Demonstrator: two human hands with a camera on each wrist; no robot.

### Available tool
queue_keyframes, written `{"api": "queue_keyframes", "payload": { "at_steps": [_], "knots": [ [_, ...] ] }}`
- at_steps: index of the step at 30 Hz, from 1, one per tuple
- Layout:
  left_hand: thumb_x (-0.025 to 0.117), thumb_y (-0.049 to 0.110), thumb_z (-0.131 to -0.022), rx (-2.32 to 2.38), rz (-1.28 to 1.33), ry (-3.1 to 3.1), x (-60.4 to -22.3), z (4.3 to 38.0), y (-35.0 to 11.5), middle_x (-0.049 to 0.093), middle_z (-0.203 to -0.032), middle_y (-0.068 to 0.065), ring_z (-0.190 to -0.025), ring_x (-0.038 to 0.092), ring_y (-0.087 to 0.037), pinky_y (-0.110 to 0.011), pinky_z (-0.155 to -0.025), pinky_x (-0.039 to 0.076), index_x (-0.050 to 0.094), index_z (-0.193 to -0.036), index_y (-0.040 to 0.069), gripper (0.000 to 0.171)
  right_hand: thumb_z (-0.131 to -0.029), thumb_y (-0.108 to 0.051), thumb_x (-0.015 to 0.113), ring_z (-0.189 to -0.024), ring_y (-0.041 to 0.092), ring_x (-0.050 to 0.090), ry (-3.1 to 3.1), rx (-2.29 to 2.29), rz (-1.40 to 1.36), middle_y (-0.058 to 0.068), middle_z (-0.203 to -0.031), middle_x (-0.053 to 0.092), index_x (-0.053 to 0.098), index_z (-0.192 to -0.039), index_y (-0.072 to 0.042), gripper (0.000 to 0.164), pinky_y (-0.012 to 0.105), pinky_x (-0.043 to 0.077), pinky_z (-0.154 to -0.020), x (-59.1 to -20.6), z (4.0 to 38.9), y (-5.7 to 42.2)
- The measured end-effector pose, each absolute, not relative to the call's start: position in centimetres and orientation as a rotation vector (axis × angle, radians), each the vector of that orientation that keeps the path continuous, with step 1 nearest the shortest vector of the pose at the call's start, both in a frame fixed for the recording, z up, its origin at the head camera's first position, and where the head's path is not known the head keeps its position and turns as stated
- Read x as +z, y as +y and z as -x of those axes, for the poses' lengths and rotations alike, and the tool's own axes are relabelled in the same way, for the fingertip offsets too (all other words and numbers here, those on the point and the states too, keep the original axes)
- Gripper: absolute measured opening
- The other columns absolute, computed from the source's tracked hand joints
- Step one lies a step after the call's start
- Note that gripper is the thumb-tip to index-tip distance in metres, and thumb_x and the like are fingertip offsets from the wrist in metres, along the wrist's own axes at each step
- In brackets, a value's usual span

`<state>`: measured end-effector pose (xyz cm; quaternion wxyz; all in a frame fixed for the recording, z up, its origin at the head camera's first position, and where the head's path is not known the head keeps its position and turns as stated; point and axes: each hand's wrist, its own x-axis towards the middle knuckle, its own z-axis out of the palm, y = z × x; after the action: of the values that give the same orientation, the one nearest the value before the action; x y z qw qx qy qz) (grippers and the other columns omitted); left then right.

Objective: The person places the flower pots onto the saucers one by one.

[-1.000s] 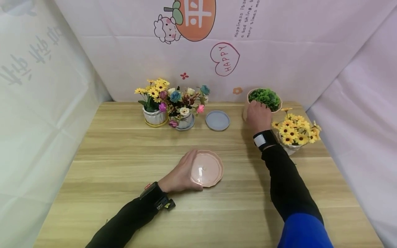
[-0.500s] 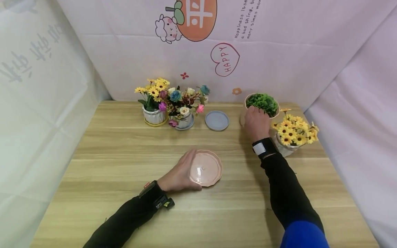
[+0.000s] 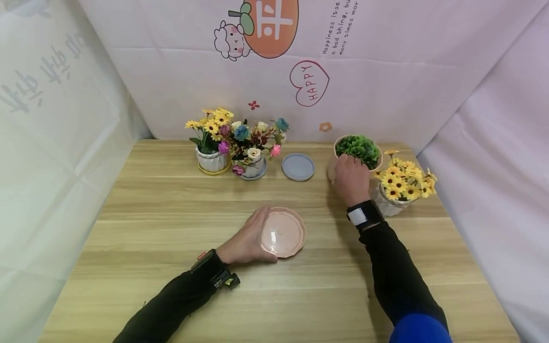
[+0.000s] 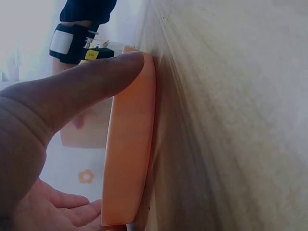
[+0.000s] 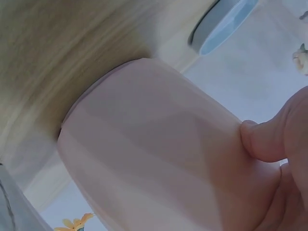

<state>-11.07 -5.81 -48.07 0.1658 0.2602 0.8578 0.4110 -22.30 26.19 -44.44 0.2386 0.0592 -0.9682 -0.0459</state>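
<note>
1. By my reckoning, about half is done. Towards the back of the surface (image 3: 171,209), a white pot (image 3: 212,162) of yellow blooms sits on a yellow saucer (image 3: 214,172), and just beside it a grey pot (image 3: 254,167) of mixed flowers sits on a blue-grey saucer (image 3: 257,177).
2. Two pots seem left to deal with. The pink pot (image 5: 159,144), full of green leaves (image 3: 358,148), is at the back right, well apart from the pink saucer (image 3: 284,232) near the middle. The pale pot (image 3: 388,203) of yellow flowers at the far right shows no saucer that I can see, and the bare grey saucer (image 3: 298,166) carries nothing.
3. The left hand (image 3: 248,242) has its fingers and thumb curved round the pink saucer's edge, holding it flat on the surface.
4. The right hand (image 3: 352,180) grips the pink pot near its rim — thumb (image 5: 262,141) pressed to the side, the other fingers partly hidden. Whether the base is just touching or barely lifted, I can't tell.
5. Against a second ago, the pink pot has come a little away from the back wall, towards the person, with the right hand; the left hand and pink saucer look unmoved — the slight shift there matches the camera's own.
</note>
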Motion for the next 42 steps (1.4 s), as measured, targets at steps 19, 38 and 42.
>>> {"api": "queue_keyframes", "payload": {
  "at_steps": [19, 38, 42],
  "knots": [
    [0.101, 0.031, -0.062, 1.163, -0.743, 2.447, -48.1, 11.0, -5.8, 0.021, -0.173, -0.021, -0.161, 0.023, -0.038, -0.058, -0.132, 0.024, 0.015, -0.167, 0.001, 0.139, -0.103, -0.010, 0.059, -0.058, 0.037, 0.055, -2.560, -0.167, -0.288, 0.015, -0.067, 0.048, 0.047, -0.080, 0.001, 0.028, 0.044, 0.043, -0.049, -44.5, 18.9, 25.3],
    [0.101, 0.031, -0.064, 1.150, -0.730, 2.450, -47.9, 11.0, -5.7, 0.019, -0.174, -0.020, -0.162, 0.021, -0.037, -0.057, -0.132, 0.024, 0.013, -0.168, 0.001, 0.140, -0.100, -0.011, 0.068, -0.055, 0.031, 0.048, -2.488, -0.201, -0.392, 0.009, -0.064, 0.037, 0.041, -0.078, -0.004, 0.036, 0.031, 0.024, -0.050, -44.1, 15.5, 23.8],
    [0.101, 0.031, -0.064, 1.145, -0.728, 2.453, -47.9, 11.0, -5.7, 0.019, -0.174, -0.020, -0.162, 0.021, -0.037, -0.057, -0.132, 0.025, 0.013, -0.168, 0.001, 0.140, -0.099, -0.011, 0.070, -0.055, 0.030, 0.048, -2.503, -0.182, -0.400, 0.010, -0.065, 0.043, 0.042, -0.079, -0.004, 0.035, 0.033, 0.026, -0.049, -44.3, 14.9, 23.3]
  ]
}}
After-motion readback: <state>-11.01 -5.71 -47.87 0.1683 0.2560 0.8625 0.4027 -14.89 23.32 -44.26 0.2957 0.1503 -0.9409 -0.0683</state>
